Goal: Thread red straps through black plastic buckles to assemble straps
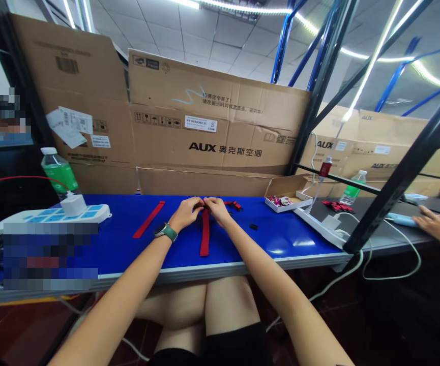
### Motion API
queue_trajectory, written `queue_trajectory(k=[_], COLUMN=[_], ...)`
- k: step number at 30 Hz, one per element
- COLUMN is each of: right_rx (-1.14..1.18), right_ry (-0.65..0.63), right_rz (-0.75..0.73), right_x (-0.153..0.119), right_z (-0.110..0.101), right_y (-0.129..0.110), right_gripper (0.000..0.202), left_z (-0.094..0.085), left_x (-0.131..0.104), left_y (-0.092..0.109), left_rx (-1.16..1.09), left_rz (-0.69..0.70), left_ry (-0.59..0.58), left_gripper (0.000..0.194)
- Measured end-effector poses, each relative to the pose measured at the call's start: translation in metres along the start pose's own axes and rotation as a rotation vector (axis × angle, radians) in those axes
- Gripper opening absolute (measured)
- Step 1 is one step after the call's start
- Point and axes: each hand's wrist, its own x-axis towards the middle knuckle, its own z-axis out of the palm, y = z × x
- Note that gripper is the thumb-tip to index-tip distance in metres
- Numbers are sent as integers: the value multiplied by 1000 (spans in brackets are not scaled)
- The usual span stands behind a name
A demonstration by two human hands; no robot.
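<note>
My left hand (184,212) and my right hand (216,207) meet over the blue table (120,254), fingers pinched at the upper end of a red strap (205,236). The rest of that strap hangs down toward the table's front edge. Whatever small part sits between my fingertips is too small to make out. Left of my hands lies a second red strap (149,219), flat and slanted. Just beyond my right hand is a red and black strap piece (235,206). A small black buckle (254,226) rests farther right.
A white power strip (52,219) and a green-labelled bottle (60,173) stand at the left. An open box (285,202) of small items sits at the back right, near a metal post (380,203). Another person's hand (439,223) is at the far right.
</note>
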Motion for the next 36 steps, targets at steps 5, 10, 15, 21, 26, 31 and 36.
queue_trajectory(k=[5,10,15,21,26,31,36], right_rx=[308,352,445,448,501,526,534], right_ry=[89,147,44,40,37,1,-23], right_rz=[38,-18,-28,15,71,75,75], right_x=[-2,-4,-5,-8,-13,-10,-9], right_z=[6,3,1,0,0,1,3], right_y=[1,-4,-9,-11,-13,-13,-13], right_gripper=[30,35,38,34,36,30,31], left_z=[1,-1,-7,-10,-10,-10,-12], left_x=[0,3,3,1,1,1,1], left_y=[-1,-1,-2,1,1,-1,0], left_rx=[6,18,34,-90,-39,3,12], left_rz=[-6,2,-6,-92,-117,-114,-94], left_ry=[46,115,211,229,244,276,261], left_gripper=[12,15,13,10,11,9,9])
